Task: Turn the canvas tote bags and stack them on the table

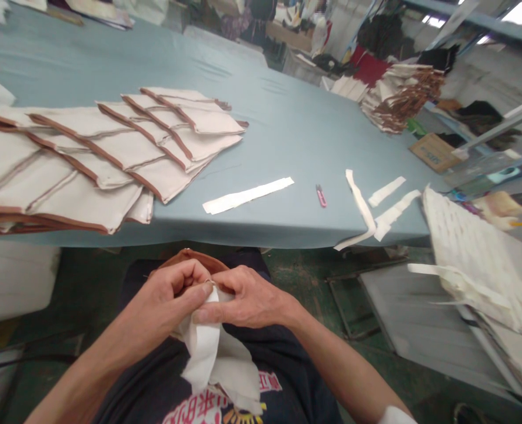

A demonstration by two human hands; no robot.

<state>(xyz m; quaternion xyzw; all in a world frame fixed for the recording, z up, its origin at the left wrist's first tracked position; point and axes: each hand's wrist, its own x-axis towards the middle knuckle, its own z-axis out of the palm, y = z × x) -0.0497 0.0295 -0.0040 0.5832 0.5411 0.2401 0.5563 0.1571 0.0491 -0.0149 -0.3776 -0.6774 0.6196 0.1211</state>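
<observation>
Over my lap, both hands pinch one piece of cream fabric (234,359) with brown edging (188,257). My left hand (172,294) grips its upper edge, the thumb near the top of a white strip (206,347). My right hand (247,297) closes on the same piece, its thumb lying across that strip. The strip hangs down in front of the fabric. Fingertips partly hide the spot where strip and edge meet. On the table ahead lie a flat white strip (248,195) and small pink-handled thread snips (321,196).
Overlapping cream panels with brown binding (110,141) cover the table's left side. Several loose strips (358,200) lie at the right, near a slanted board (472,259) holding more strips. A stack of brown-edged pieces (402,94) and a cardboard box (434,152) stand farther back.
</observation>
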